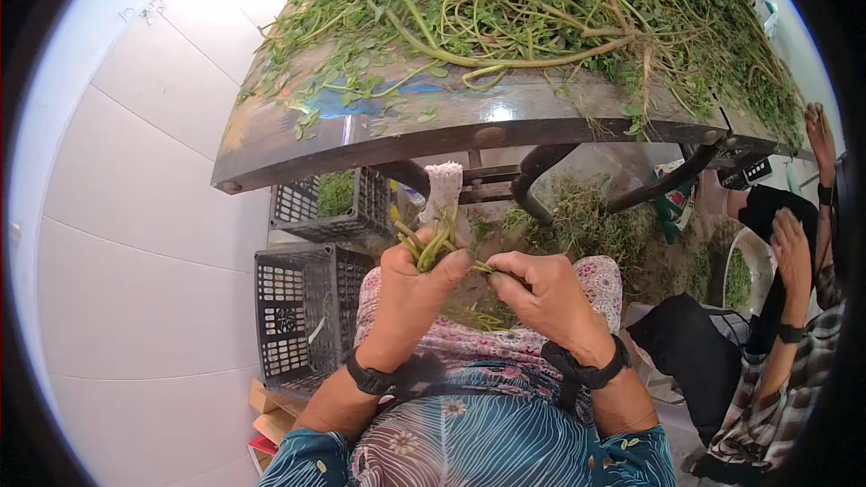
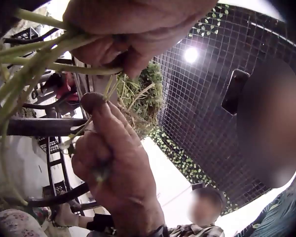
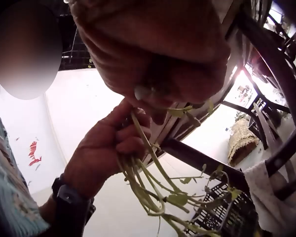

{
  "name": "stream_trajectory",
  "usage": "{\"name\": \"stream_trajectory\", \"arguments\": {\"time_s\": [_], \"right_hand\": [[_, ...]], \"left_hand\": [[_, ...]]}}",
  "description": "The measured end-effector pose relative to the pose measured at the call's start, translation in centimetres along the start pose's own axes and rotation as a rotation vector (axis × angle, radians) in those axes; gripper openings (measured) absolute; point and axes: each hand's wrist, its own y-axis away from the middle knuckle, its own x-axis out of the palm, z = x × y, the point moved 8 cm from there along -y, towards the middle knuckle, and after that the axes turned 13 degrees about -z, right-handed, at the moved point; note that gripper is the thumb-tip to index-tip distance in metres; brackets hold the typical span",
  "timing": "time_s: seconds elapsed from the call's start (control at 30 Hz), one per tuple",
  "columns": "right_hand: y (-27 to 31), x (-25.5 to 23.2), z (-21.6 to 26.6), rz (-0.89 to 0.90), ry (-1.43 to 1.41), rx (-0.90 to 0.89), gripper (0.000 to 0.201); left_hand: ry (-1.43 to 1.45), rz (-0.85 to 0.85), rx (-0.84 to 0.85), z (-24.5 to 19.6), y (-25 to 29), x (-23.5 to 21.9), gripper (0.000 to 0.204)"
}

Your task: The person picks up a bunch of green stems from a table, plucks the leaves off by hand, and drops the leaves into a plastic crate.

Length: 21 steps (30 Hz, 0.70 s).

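My left hand [image 1: 410, 293] grips a small bunch of green plant stems [image 1: 435, 251] above my lap. Their cut or broken ends poke up past the fingers in the head view, and in the right wrist view the long stems [image 3: 143, 190] trail down with a few small leaves. Close beside it, my right hand [image 1: 552, 299] pinches the end of a thin stem between thumb and forefinger. That stem [image 1: 484, 267] spans the short gap between the two hands. Small leafy bits [image 3: 187, 113] show below the right hand's fingers in the right wrist view.
A table [image 1: 361, 149] in front bears a big heap of leafy plants [image 1: 541, 18]. Two black plastic crates [image 1: 293, 257] stand at the left, the farther with greens inside. A pale cloth [image 1: 444, 185] hangs under the table; plants [image 1: 582, 225] litter the floor. Another person [image 1: 776, 379] sits at the right.
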Motion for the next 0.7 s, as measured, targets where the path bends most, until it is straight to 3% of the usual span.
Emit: {"name": "stream_trajectory", "arguments": {"time_s": [0.27, 0.37, 0.47, 0.57, 0.6, 0.7], "right_hand": [[0.8, -0.4, -0.9, -0.133, 0.099, -0.06, 0.015], [0.9, -0.2, -3.7, -0.253, -0.103, 0.154, 0.012], [2.0, 0.1, -9.9, -0.296, -0.678, 0.712, 0.011], [3.4, 1.1, -14.6, -0.222, -1.436, 0.943, 0.009], [2.9, 1.3, -13.2, -0.049, -1.602, 0.865, 0.008], [3.9, 0.0, -13.9, -0.352, -1.345, 0.904, 0.011]], "left_hand": [[0.032, -0.075, -0.069, 0.2, -0.1, -1.0, 0.017], [0.02, -0.086, -0.019, 0.1, -0.1, -0.8, 0.015], [0.065, -0.107, 0.021, -0.5, -0.2, -1.1, 0.013], [0.144, -0.098, -0.064, -1.2, -0.7, -2.0, 0.012], [0.174, -0.092, -0.106, -0.9, -0.8, -2.2, 0.012], [0.258, -0.018, -0.236, 0.7, -1.2, -2.4, 0.015]]}}
